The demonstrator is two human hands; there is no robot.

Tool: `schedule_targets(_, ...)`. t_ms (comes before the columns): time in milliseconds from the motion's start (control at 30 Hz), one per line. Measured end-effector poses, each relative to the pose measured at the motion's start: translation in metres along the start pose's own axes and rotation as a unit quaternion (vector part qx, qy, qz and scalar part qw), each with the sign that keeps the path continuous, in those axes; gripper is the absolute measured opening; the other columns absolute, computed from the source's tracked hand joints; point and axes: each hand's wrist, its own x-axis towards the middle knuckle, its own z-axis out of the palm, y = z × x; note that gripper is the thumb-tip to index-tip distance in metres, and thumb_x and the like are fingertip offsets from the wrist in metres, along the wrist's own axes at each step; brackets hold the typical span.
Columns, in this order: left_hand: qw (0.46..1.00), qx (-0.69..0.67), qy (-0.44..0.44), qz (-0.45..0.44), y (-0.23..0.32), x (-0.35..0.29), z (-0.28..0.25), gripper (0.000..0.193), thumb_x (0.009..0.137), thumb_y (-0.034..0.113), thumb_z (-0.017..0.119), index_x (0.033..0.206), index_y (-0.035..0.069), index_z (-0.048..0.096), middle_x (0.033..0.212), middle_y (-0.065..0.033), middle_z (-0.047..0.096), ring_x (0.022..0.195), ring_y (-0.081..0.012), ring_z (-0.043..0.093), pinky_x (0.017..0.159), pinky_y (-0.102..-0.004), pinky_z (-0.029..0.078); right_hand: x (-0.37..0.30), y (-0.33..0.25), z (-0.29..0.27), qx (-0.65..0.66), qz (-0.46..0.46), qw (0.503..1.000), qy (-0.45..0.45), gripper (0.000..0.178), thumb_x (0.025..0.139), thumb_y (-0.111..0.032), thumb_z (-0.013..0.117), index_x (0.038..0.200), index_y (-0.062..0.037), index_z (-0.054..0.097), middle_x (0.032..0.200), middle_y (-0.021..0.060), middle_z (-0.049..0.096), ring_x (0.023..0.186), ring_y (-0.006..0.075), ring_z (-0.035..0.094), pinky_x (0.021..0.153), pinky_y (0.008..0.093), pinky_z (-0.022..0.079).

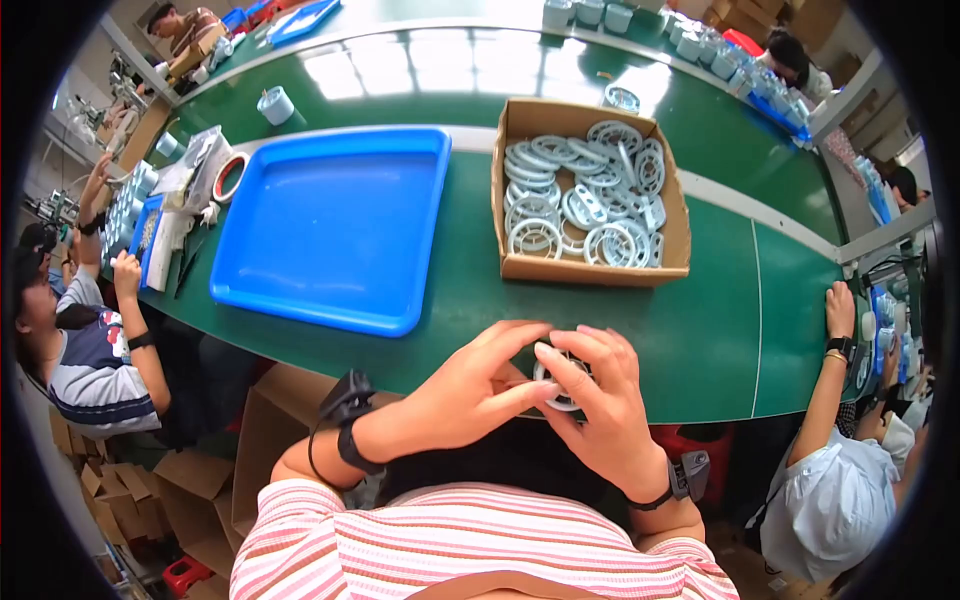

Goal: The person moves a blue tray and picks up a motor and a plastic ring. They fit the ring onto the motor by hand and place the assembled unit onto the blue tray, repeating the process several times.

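Note:
A small pale round ring-shaped plastic part (565,403) is held between my two hands, just over the near edge of the green table (710,330). My left hand (465,390) reaches it from the left, its thumb pressed to the rim and its fingers curled behind. From the right, my right hand (605,400) wraps its fingers over the top and far side, hiding much of the part. Beyond my hands stands an open cardboard box (595,270) holding many pale blue-white spoked plastic rings and a few oblong pieces.
A shallow blue tray (330,230) lies left of the box. Farther left are a tape roll (231,178) and a narrow blue tray. A pale cup (275,105) stands on the far table strip. Co-workers sit at both sides; cartons (195,490) lie below left.

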Motion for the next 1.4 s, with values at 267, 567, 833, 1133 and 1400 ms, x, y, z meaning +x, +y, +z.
schedule_targets(267, 0.598, 0.614, 0.492, 0.155, 0.052, -0.049, -0.154, 0.032, 0.095, 0.018, 0.070, 0.119, -0.002, 0.065, 0.131, -0.0200, 0.060, 0.118, -0.0365, 0.060, 0.102, -0.0449, 0.047, -0.027, 0.063, -0.071, -0.074, 0.164, 0.972, 0.150, 0.058, 0.075, 0.003, 0.079, 0.130, -0.0055, 0.065, 0.136, 0.0129, 0.058, 0.123, 0.0337, 0.057, 0.102, 0.0397, 0.049)
schedule_targets(567, 0.496, 0.629, 0.571, -0.182, 0.008, -0.094, -0.296, 0.046, 0.096, 0.027, 0.068, 0.130, -0.002, 0.057, 0.126, -0.0226, 0.060, 0.118, -0.0402, 0.058, 0.097, -0.0493, 0.049, -0.067, 0.157, -0.134, -0.229, 0.225, 0.911, 0.259, 0.054, 0.083, -0.001, 0.074, 0.135, -0.0062, 0.062, 0.140, 0.0125, 0.056, 0.131, 0.0325, 0.051, 0.110, 0.0402, 0.042)
schedule_targets(833, 0.605, 0.563, 0.558, -0.077, 0.013, -0.137, -0.345, 0.024, 0.096, 0.021, 0.067, 0.101, -0.001, 0.058, 0.093, -0.0177, 0.064, 0.086, -0.0341, 0.063, 0.080, -0.0430, 0.050, -0.057, 0.115, -0.132, -0.294, 0.195, 0.883, 0.310, 0.042, 0.086, -0.005, 0.074, 0.127, -0.0055, 0.065, 0.138, 0.0123, 0.058, 0.130, 0.0320, 0.051, 0.110, 0.0416, 0.042)
schedule_targets(1133, 0.678, 0.472, 0.562, -0.039, 0.042, -0.155, -0.340, 0.022, 0.096, 0.016, 0.065, 0.092, -0.002, 0.054, 0.080, -0.0124, 0.057, 0.075, -0.0208, 0.056, 0.072, -0.0387, 0.048, 0.048, 0.057, -0.173, -0.114, 0.129, 0.977, 0.125, 0.023, 0.089, -0.012, 0.072, 0.108, 0.0003, 0.071, 0.109, 0.0138, 0.070, 0.102, 0.0274, 0.067, 0.090, 0.0351, 0.052)
schedule_targets(1400, 0.711, 0.442, 0.547, 0.014, -0.003, -0.131, -0.344, 0.020, 0.097, 0.015, 0.064, 0.093, -0.002, 0.054, 0.080, -0.0108, 0.057, 0.074, -0.0195, 0.055, 0.071, -0.0370, 0.048, 0.155, 0.193, -0.168, -0.148, 0.282, 0.948, 0.020, 0.035, 0.087, -0.028, 0.075, 0.107, 0.0008, 0.073, 0.103, 0.0174, 0.073, 0.095, 0.0301, 0.070, 0.085, 0.0386, 0.055)
